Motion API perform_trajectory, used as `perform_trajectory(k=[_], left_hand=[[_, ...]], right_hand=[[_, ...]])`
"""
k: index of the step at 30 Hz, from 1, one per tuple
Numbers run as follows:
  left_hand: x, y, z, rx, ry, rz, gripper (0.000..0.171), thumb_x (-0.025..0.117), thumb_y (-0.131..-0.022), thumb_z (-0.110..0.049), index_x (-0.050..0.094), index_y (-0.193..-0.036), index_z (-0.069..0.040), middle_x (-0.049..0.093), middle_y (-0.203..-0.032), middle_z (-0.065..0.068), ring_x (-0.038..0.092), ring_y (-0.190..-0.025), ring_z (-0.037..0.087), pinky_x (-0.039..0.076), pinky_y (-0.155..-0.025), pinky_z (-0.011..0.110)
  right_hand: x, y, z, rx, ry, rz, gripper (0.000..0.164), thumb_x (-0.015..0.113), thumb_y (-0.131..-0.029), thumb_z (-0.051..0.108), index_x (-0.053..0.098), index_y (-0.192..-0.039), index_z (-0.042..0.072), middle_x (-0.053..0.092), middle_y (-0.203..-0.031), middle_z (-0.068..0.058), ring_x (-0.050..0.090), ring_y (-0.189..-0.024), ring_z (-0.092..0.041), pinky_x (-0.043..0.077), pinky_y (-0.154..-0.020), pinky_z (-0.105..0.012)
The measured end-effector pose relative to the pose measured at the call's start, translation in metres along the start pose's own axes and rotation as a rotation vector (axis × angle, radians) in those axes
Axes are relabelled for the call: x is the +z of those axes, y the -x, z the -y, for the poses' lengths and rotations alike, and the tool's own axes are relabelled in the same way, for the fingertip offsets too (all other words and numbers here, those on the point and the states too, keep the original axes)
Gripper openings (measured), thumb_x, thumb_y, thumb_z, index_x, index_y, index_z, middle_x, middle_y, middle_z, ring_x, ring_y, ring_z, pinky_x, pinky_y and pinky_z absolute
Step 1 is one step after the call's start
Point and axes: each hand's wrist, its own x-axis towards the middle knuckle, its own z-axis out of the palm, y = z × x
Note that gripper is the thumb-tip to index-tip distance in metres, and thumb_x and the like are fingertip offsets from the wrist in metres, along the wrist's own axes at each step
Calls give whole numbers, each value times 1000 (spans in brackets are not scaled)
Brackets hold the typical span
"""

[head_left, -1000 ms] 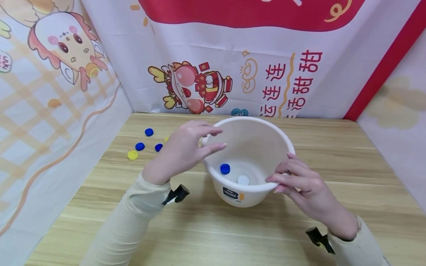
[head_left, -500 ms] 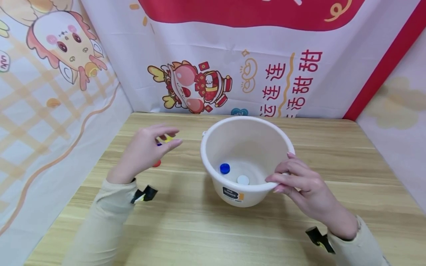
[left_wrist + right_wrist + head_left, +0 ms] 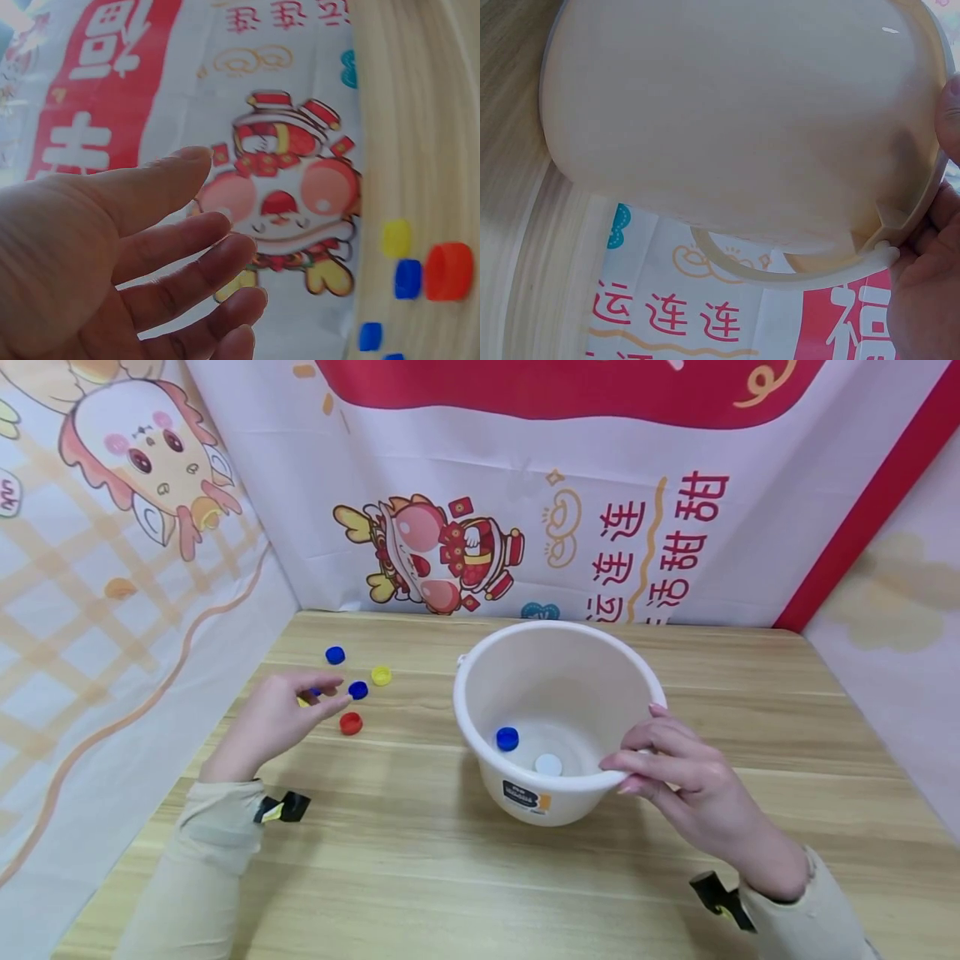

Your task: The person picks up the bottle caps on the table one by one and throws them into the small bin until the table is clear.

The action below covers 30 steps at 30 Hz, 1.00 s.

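Observation:
My left hand hovers over the bottle caps at the left of the table, fingers loosely bent and nothing held. A blue cap and a yellow cap are partly hidden behind its fingers. Near its fingertips lie a blue cap and a red cap; a yellow cap and another blue cap are farther back. My right hand grips the rim of a white plastic bucket, thumb outside. Inside the bucket are a blue cap and a white disc.
The wooden table ends against a printed cloth at the back. More cloth hangs along the left and right sides. The bucket's curved handle shows in the right wrist view.
My left hand has moved from over the bucket's left rim leftward to the caps on the table, uncovering the red and yellow ones. The right hand stays on the rim.

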Motion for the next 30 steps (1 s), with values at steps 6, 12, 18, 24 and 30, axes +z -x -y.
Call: perform_trajectory(k=[6,12,18,24,30], left_hand=[[13,-4,34,-112,11,94,52,68,-92,-46,68,-125,-5,70,-111,11,60,-84,24,50,-66,35],[24,-7,54,-176,10,166,59,68,-92,-45,61,-134,-4,65,-117,17,61,-87,25,50,-70,35],[27,-8,61,-228,13,208,70,68,-91,-49,52,-142,-4,56,-132,23,61,-99,30,50,-77,40],[31,-9,67,-266,39,251,75,68,-90,-51,47,-146,-6,51,-138,22,59,-108,34,50,-86,47],[41,-12,73,-220,19,268,74,71,-89,-48,49,-144,-2,55,-132,25,59,-109,38,48,-90,51]], right_hand=[[0,-1,1,-8,-4,-1,31,61,-94,35,77,-97,8,64,-91,-5,55,-94,-20,28,-114,-43],[0,-1,1,-7,-14,2,30,62,-94,33,76,-97,7,63,-91,-5,55,-94,-20,28,-114,-44],[0,-2,1,-13,-20,-2,30,62,-94,33,76,-98,7,63,-91,-6,55,-94,-21,28,-115,-43],[0,-2,0,-17,-20,-8,30,62,-94,33,77,-97,7,64,-90,-6,55,-94,-21,28,-115,-43],[1,-3,0,-24,-19,-10,30,62,-94,32,77,-97,6,64,-90,-7,55,-94,-22,29,-114,-43]])
